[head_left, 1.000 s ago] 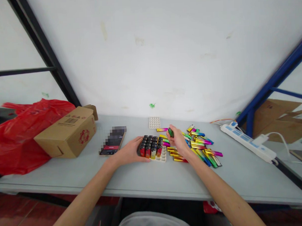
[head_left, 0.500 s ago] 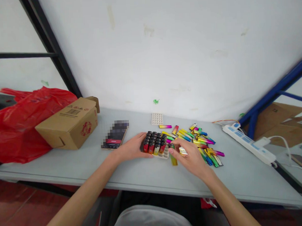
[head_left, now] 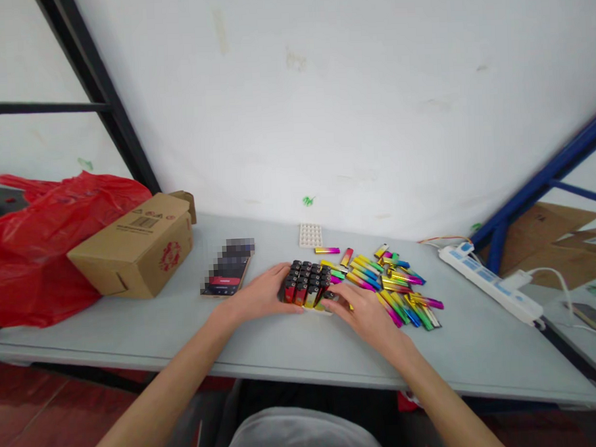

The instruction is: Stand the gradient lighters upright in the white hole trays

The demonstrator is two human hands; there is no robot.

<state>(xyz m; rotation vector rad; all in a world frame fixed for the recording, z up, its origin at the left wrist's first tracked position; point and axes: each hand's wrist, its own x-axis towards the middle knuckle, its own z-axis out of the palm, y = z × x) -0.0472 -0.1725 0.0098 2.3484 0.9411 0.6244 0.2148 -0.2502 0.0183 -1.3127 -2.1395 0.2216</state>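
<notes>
Head view: right fingers (head_left: 342, 292), pinching a lighter (head_left: 329, 295), have reached the tray (head_left: 325, 311); left fingers (head_left: 290, 308) clasp standing lighters (head_left: 308, 280).

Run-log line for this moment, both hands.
left hand: cupping upright lighters | right hand: gripping single lighter beside them | loose lighters: lying to the right | white holder: behind

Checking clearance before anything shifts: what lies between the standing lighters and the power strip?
In the head view, the right hand and the spread of loose lighters lie between them.

Glossy metallic-looking lighters (head_left: 366, 271), matt cardboard box (head_left: 136, 247), shiny plastic bag (head_left: 47, 254), smooth matt tabletop (head_left: 184, 337).
</notes>
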